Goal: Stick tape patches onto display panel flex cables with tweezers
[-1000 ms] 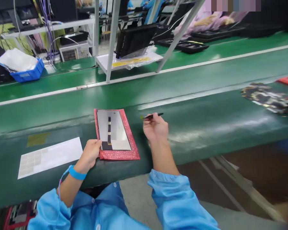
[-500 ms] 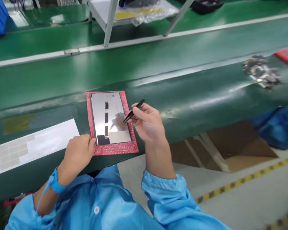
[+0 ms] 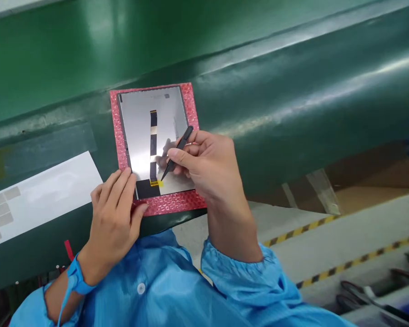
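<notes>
A silvery display panel [image 3: 139,136] lies on a pink bubble-wrap sheet [image 3: 173,204] at the bench edge. Down its middle runs a black flex cable [image 3: 153,145], with a yellow piece of tape [image 3: 159,184] at its lower end. My right hand [image 3: 211,159] is closed round black tweezers [image 3: 177,152], whose tips point down at the tape; whether they touch it I cannot tell. My left hand [image 3: 117,213] rests at the panel's lower left corner, fingers stretched out over the edge of the panel and wrap.
Left of the panel lies a white sheet [image 3: 61,186] bearing several grey stickers. A clear strip [image 3: 51,145] is on the green bench [image 3: 259,122] above it. An open cardboard box [image 3: 371,177] stands below the bench at right, beside yellow-black floor tape [image 3: 306,229].
The view has tipped down closer to the panel. My right hand has brought the tweezers and yellow tape to the cable's lower end. My left fingers have uncurled onto the panel's corner.
</notes>
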{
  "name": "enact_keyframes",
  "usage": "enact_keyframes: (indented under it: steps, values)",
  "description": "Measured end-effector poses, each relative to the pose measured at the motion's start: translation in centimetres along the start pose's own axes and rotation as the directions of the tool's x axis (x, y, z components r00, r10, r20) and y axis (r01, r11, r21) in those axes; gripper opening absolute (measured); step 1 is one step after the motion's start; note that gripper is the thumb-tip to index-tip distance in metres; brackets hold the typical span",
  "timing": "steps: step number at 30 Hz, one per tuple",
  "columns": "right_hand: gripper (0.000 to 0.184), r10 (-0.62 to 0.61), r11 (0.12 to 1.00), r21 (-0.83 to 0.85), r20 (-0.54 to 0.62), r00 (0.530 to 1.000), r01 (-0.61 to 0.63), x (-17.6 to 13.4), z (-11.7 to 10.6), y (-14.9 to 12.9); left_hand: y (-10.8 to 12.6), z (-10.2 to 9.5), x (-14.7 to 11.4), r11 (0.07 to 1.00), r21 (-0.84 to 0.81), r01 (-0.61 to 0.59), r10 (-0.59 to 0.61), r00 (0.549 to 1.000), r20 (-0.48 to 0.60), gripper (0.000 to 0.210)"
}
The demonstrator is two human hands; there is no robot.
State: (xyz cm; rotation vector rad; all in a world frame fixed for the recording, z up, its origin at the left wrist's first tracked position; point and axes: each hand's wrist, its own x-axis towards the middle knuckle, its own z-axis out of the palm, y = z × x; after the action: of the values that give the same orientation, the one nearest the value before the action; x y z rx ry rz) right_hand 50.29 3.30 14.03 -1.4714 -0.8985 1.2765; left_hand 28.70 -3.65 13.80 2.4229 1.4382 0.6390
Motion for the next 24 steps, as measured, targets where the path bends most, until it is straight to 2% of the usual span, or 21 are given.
enact_keyframes:
  steps: [5, 24]
  values:
    - [0.022, 0.007, 0.998, -0.060, -0.014, 1.000, -0.008, 0.30, 0.05, 0.18, -0.36, 0.09, 0.46, 1.000, -0.025, 0.009, -0.008, 1.000, 0.026, 0.061]
    - [0.013, 0.037, 0.985, -0.162, -0.079, 0.996, -0.050, 0.03, 0.16, -0.56, 0.18, -0.06, 0.90, 0.998, -0.055, -0.020, 0.023, 0.998, 0.051, 0.056]
